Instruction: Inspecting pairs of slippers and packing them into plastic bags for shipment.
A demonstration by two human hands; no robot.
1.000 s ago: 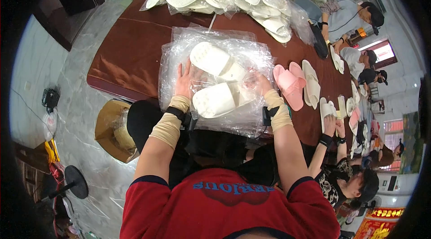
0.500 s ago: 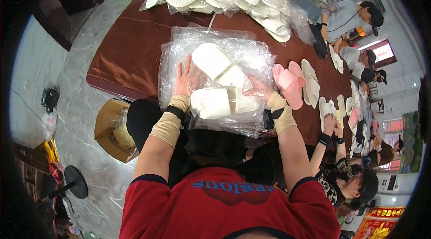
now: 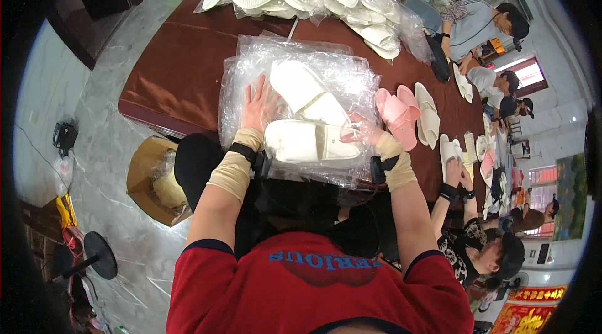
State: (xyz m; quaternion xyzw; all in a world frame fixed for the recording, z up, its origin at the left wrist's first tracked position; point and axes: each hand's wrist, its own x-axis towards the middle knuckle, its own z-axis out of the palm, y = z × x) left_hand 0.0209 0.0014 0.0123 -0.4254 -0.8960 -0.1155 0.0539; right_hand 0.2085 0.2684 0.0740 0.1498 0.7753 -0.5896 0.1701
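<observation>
Watching remotely, I find the left hand [image 3: 258, 107] spread wide on clear plastic [image 3: 241, 69], probably steadying it, while the right hand [image 3: 369, 132] sits by the heels of white slippers [image 3: 302, 86] lying amid it on the surface [image 3: 166, 77], its grip unclear through glare.
</observation>
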